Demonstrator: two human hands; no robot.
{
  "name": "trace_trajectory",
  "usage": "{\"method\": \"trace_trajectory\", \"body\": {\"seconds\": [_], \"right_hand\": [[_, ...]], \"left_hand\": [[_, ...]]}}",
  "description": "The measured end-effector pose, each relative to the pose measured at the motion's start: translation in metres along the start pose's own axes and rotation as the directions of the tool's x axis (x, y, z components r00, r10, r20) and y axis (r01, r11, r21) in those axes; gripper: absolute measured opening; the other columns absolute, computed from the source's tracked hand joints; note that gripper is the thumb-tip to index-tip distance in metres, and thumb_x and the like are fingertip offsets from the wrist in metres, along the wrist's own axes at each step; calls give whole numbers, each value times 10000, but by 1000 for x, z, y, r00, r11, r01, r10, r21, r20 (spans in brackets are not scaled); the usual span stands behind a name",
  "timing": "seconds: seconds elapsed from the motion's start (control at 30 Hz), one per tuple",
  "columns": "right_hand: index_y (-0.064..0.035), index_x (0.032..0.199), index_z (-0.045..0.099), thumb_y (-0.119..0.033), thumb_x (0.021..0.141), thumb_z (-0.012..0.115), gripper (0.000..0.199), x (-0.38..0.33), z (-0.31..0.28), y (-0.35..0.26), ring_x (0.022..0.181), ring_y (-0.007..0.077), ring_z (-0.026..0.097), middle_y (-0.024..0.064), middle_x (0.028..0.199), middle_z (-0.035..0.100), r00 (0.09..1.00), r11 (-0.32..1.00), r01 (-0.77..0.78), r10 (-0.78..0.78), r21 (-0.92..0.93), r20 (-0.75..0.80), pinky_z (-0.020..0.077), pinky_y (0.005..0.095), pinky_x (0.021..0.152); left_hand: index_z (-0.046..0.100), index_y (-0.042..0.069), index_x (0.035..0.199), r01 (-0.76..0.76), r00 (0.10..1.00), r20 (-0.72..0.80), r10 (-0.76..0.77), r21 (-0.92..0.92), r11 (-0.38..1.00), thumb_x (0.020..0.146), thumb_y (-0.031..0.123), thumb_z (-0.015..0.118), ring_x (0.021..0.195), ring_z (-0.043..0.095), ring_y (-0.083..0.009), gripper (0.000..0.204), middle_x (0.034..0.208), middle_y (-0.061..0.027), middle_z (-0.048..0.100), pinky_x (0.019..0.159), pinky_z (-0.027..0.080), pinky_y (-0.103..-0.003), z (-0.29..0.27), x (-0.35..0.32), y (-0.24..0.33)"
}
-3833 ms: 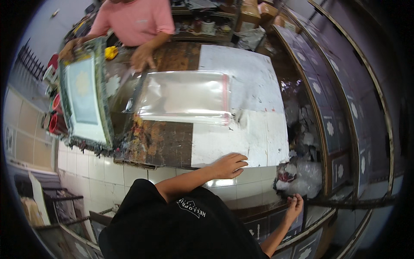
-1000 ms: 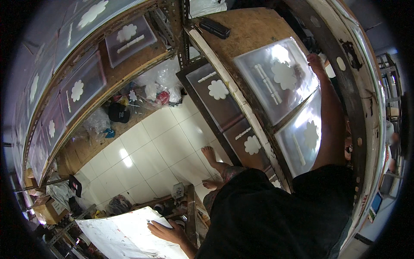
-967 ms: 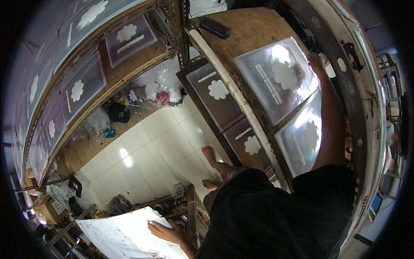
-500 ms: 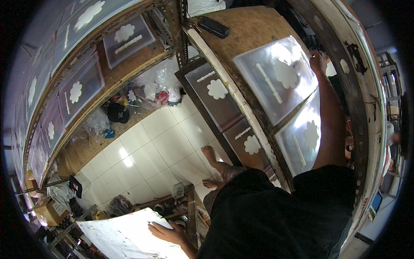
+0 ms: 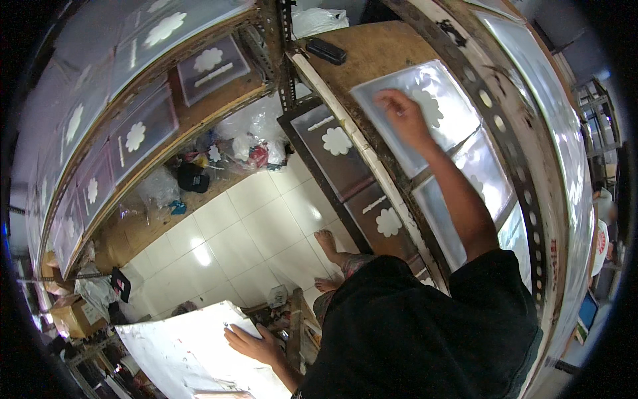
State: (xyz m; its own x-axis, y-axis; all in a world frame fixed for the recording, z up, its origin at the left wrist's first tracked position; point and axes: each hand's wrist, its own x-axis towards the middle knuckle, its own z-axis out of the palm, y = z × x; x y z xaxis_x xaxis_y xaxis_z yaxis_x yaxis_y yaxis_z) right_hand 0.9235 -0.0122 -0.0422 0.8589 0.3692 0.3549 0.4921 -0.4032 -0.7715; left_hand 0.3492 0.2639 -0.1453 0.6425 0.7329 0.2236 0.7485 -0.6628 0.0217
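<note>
We see the right hand [image 5: 402, 116] with fingers spread, flat on a glossy clear plastic sheet [image 5: 425, 113] with white flower print, lying on the wooden shelf [image 5: 372, 53]. Left hand [image 5: 252, 342], fingers open, presses the white surface [image 5: 179, 346] below.

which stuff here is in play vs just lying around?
In play:
right hand on a clear printed sheet on the wooden shelf
left hand on a white sheet

Lying about:
black block
plastic bags
cardboard box

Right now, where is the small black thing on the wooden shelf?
In the head view, the black thing lies top centre on the wooden shelf, beyond the clear sheet.
</note>
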Motion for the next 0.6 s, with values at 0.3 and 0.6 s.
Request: {"method": "trace_trajectory", "body": {"seconds": [0.3,0.6], "right_hand": [[-8,1144,661,-104,981,543,223,-154,151,-156,962,162,664,94,1009,707,665,929,-110,-195,353,721,523,322,854],[-17,1158,604,-177,1014,576,217,-329,232,-105,1001,220,655,108,1082,653,218,707,-707,200,14,955,558,335,864]], "left_hand": [[444,-66,1411,165,966,-79,-244,-538,826,923,51,609,1419,320,-480,528,1525,-324,324,1158,284,-517,-27,-17,3],[525,-33,1340,349,862,-127,-491,-554,756,858,101,680,1358,410,-445,524,1479,-272,410,1119,365,-481,-104,-146,-37]]}}
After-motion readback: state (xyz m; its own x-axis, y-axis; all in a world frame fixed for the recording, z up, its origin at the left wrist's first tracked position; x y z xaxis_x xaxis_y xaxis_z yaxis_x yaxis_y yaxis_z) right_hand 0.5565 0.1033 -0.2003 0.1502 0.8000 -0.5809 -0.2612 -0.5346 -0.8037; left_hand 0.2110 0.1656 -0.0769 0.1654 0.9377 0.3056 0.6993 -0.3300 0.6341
